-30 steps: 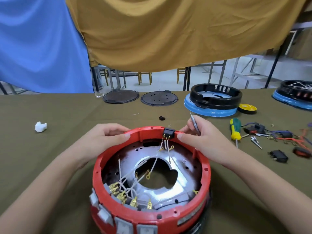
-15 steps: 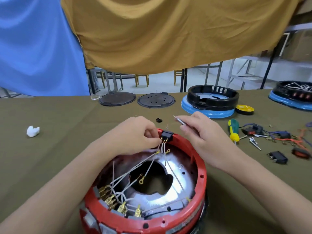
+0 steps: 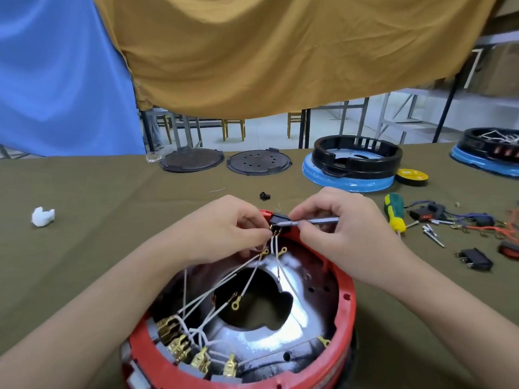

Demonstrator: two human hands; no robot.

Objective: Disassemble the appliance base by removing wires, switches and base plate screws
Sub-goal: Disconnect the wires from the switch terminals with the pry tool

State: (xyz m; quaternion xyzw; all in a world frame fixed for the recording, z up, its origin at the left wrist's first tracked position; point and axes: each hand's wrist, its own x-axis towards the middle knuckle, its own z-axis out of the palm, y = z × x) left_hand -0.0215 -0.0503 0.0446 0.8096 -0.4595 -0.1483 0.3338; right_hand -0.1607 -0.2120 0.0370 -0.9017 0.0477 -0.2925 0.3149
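On the far left of the olive counter point(image 3: 84, 192) lies a crumpled white wad point(image 3: 42, 216), well clear of the work. The red base point(image 3: 344, 299) sits near the front edge, its open side up, with white wires point(image 3: 224, 279) fanning from brass terminals point(image 3: 179, 343) at the near left across the shiny plate point(image 3: 269, 336) to the far rim.

The left hand point(image 3: 224, 228) is curled, its fingertips pinching the wire ends right under the black switch point(image 3: 279, 220), which is still seated in the far rim. The right hand point(image 3: 345, 228) is also closed, gripping a thin metal tool point(image 3: 314, 220) that lies sideways with its tip at the switch body. The step looks like freeing this switch or its leads.

The risks I see: if the left hand tugs on the wire itself rather than the brass clip, the strand could tear out of its crimp. If the tool slips off the small switch, it may jab the left fingertips, which sit just beside the tip. Prying hard could also crack the red rim or tip the base, since neither hand is steadying it.

Further right lie a green-and-yellow screwdriver point(image 3: 394, 213), loose switches point(image 3: 474, 258) and a tangle of removed wiring point(image 3: 477, 223).
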